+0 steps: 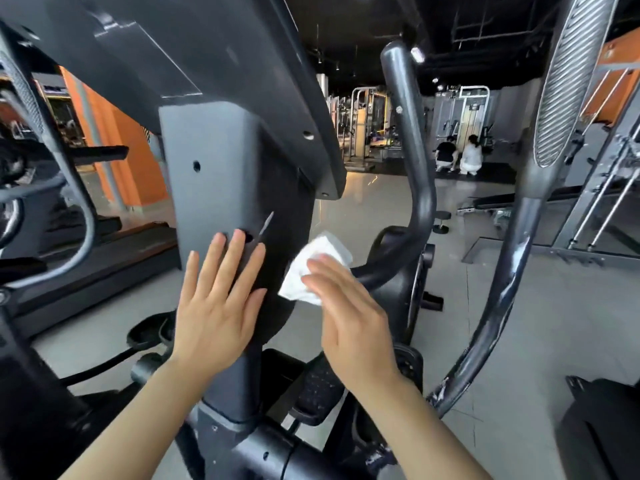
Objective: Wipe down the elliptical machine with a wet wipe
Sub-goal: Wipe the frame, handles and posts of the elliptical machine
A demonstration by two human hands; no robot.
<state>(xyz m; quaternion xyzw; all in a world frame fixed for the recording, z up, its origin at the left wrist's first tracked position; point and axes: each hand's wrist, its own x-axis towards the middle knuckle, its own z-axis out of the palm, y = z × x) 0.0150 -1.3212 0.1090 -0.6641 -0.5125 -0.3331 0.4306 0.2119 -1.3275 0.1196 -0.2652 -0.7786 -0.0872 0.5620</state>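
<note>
Nearest us, our left hand (221, 299) lies flat on the elliptical machine's (214, 188) grey centre column, fingers (216, 258) straight and spread, holding nothing. At three o'clock from it our right hand (346, 306) presses the folded wet wipe (317, 268) against the column's dark right edge, fingers straight over the cloth. We judge the wiping mid-course: nothing shows which surfaces are already clean. The curved handlebar (414, 188) beyond and the tall ribbed handle (557, 98) at two o'clock appear untouched, the latter with pale scuffs. The pedals below are mostly hidden by our arms, the console is cut off above, and the wipe's underside is unseen.
</note>
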